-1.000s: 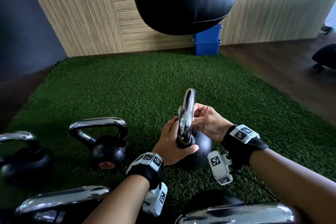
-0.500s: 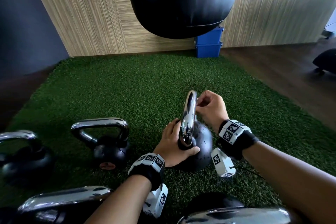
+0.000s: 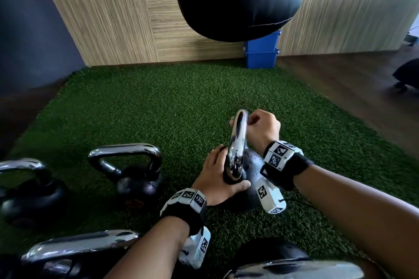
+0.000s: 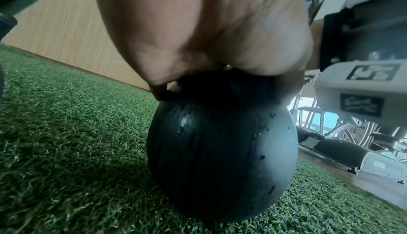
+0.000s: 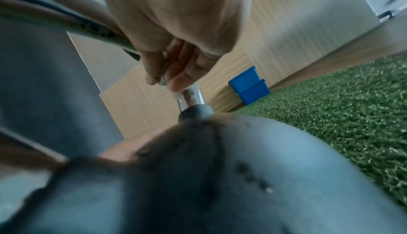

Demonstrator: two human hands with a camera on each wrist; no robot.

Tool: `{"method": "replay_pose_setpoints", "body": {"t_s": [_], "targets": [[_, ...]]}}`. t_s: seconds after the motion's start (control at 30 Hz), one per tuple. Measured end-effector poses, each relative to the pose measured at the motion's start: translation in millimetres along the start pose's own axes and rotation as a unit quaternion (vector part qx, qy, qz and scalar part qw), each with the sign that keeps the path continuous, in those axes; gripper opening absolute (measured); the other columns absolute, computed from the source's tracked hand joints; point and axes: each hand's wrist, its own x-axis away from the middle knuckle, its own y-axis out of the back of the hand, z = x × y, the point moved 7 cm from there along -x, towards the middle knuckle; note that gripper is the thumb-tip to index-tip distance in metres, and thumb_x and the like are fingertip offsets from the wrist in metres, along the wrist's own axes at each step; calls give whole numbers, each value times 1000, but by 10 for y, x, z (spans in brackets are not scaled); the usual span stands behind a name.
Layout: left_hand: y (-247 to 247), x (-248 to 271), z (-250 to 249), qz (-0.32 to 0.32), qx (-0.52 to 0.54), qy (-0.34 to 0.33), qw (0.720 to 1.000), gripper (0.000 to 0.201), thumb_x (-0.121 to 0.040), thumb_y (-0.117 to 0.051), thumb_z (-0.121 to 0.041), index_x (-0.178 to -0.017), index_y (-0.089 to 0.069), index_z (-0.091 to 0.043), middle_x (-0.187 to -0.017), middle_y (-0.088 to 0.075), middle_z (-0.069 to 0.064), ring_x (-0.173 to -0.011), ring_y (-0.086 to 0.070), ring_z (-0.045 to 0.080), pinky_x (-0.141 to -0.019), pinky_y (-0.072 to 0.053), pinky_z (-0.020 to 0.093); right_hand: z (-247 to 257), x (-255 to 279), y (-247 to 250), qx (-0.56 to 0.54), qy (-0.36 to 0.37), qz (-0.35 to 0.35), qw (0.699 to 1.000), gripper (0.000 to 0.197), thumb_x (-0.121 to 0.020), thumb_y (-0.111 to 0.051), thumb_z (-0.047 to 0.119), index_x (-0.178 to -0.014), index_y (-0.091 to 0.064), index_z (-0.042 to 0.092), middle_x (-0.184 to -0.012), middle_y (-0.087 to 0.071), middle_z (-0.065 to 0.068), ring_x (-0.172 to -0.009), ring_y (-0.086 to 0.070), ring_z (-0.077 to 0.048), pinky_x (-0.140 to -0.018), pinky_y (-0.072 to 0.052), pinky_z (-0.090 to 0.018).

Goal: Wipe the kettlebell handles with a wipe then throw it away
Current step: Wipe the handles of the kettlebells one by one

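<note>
A black kettlebell (image 3: 252, 190) with a chrome handle (image 3: 238, 142) stands on the green turf, the handle seen edge-on. My left hand (image 3: 215, 174) grips the near foot of the handle where it meets the ball (image 4: 220, 150), thumb across the front. My right hand (image 3: 259, 129) is curled round the far top of the handle. In the right wrist view its fingertips (image 5: 180, 84) pinch a small pale wipe (image 5: 163, 81) against the chrome bar. Most of the wipe is hidden inside the hand.
Another kettlebell (image 3: 133, 172) stands to the left, one more (image 3: 25, 188) at the left edge, and two chrome handles (image 3: 77, 247) (image 3: 294, 269) lie close below. A black punching bag (image 3: 238, 0) hangs ahead. Blue bins (image 3: 261, 52) sit by the wooden wall. Gym machines (image 4: 352, 142) stand right.
My right hand has slid from the middle of the handle up and away to its far top, turning knuckles-up. The left hand kept its hold at the handle's foot.
</note>
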Motion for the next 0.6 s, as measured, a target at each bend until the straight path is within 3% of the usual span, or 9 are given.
{"method": "replay_pose_setpoints", "body": {"t_s": [0.1, 0.17, 0.23, 0.33, 0.4, 0.47, 0.53, 0.6], "targets": [[-7, -2, 4, 11, -1, 1, 1000, 119, -67, -68, -77, -158, -3, -38, -165, 0, -21, -156, 4, 14, -120, -1, 34, -78, -33, -25, 6, -58, 17, 998, 18, -67, -80, 29, -64, -66, 18, -60, -62, 10, -55, -54, -4, -38, -32, -11], [9, -1, -19, 19, -8, 3, 1000, 120, -70, -71, -76, -159, 0, -37, -166, 1, -19, -157, 3, 16, -124, -2, 40, -134, -13, -72, 19, -92, 56, 994, 15, -67, -76, 29, -65, -67, 16, -59, -63, 9, -54, -55, -4, -35, -31, -12], [58, 5, -72, 35, -28, 10, 999, 121, -73, -75, -73, -161, -2, -34, -167, -1, -14, -158, -1, 19, -129, -12, 50, -191, 23, -138, 20, -121, 102, 987, 16, -70, -73, 23, -61, -63, 15, -45, -61, 8, -41, -55, -2, -30, -29, -9], [174, 41, -257, 114, -97, 10, 989, 122, -69, -81, -68, -161, -7, -34, -169, -2, -12, -158, -7, 21, -127, -20, 52, -223, 64, -182, 28, -145, 136, 980, 24, -75, -74, 15, -59, -56, 15, -28, -50, 11, -25, -48, 4, -24, -24, -8], [287, 96, -405, 179, -130, 4, 975, 116, -65, -86, -62, -154, -13, -43, -166, -15, -11, -152, -23, 21, -123, -27, 43, -171, 71, -190, 53, -143, 149, 977, 20, -78, -75, 20, -75, -57, 12, -46, -65, 5, -37, -57, -2, -28, -33, -13], [455, 157, -536, 198, -103, 9, 975, 112, -57, -91, -58, -143, -20, -50, -155, -40, -8, -132, -46, 15, -110, -39, 34, -123, 65, -172, 39, -134, 170, 976, 40, -75, -79, 23, -101, -50, 14, -83, -67, -6, -58, -65, -14, -35, -44, -18], [640, 180, -683, 156, -73, -2, 985, 116, -54, -90, -64, -146, -23, -43, -146, -51, -9, -125, -55, 14, -105, -43, 30, -37, -14, -120, 24, -71, 211, 975, 61, -75, -80, 19, -123, -44, 24, -86, -68, -10, -55, -70, -23, -39, -51, -23], [798, 186, -821, 72, -74, -13, 995, 123, -54, -82, -77, -151, -23, -31, -141, -56, -5, -117, -59, 14, -91, -43, 25, 143, -129, -7, 68, 54, 239, 967, 72, -79, -76, 16, -140, -41, 34, -77, -71, -9, -48, -68, -19, -43, -52, -25]]}}
